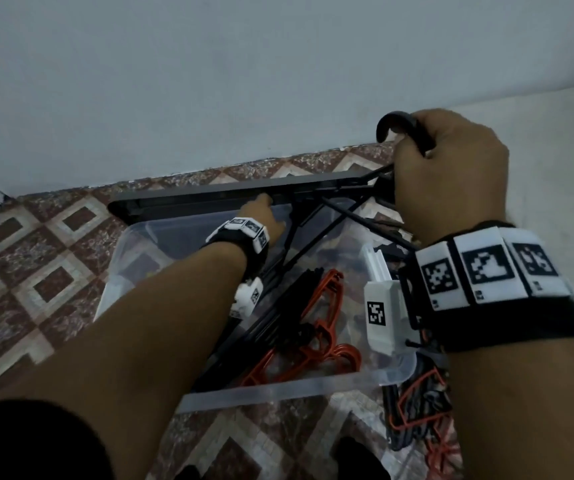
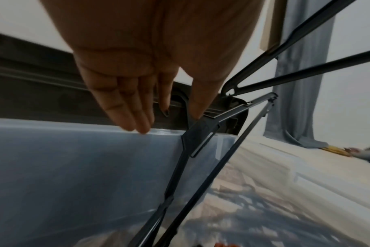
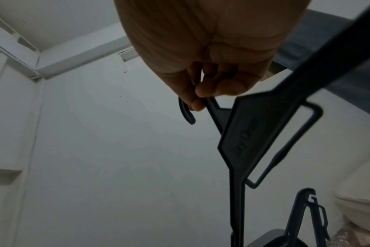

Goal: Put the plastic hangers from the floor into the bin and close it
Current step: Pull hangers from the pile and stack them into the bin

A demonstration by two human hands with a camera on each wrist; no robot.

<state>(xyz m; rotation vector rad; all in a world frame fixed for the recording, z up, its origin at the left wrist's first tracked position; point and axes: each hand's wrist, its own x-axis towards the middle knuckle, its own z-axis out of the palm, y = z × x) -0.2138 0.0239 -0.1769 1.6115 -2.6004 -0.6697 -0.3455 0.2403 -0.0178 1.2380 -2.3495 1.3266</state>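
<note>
- Right hand (image 1: pixel 450 168) has its fingers wrapped round the hook and neck of a black hanger (image 3: pixel 241 133), so the grip is tight at the top and the arms hang down below it, toward the clear bin (image 1: pixel 278 389).
- Left hand (image 1: pixel 267 216) is flat, fingers straight, fingertips (image 2: pixel 142 128) on the bin's far rim, thumb beside a second black hanger (image 2: pixel 199 133) that's leaning over that rim. Holding nothing, as far as I can tell.
- Dark lid (image 1: pixel 209 199) sits just past the left fingertips, behind the bin.
- I'd tip the held hanger flat before letting go, since it looks longer than the bin is deep. Swing the end furthest from your grip in first.
- The leaning hanger could snag the one coming in, so nudge it down with the left thumb first.
- Inside, below the right wrist, there's a stack of red and black hangers (image 1: pixel 316 327). Lay this one the same way.
- More hangers (image 1: pixel 417 414) are on the floor under the right forearm, so closing comes later.
</note>
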